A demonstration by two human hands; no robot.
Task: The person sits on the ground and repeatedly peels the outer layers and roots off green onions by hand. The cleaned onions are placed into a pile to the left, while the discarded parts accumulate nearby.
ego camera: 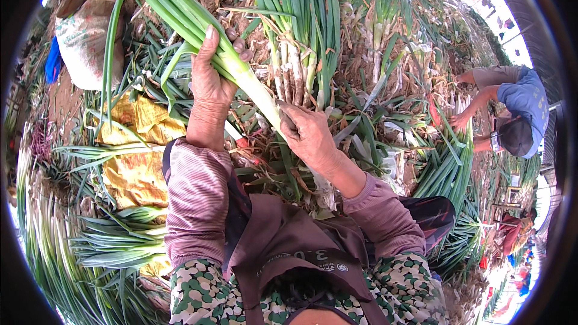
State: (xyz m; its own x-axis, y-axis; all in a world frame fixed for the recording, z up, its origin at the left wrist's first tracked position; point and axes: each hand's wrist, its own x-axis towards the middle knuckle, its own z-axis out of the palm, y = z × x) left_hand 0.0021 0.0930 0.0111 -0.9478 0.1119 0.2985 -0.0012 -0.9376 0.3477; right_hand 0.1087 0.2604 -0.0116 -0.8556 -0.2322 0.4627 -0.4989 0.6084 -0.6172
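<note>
My left hand is closed around a large green onion, where its green leaves meet the pale stalk. The leaves run up and to the left past my fingers, and one long leaf hangs down at the left. My right hand has its fingertips on the white lower end of the same stalk; the very end is partly hidden behind the fingers. Just beyond my hands lies a bunch of unpeeled green onions with soil and dry skins on its stalks. Leaf scraps and peeled skins cover the ground between my arms.
Yellow woven sacking with green onions on it lies at my left, beside a long pile of onions. A white sack stands at the upper left. At the right, a co-worker bends over a bundle of green onions.
</note>
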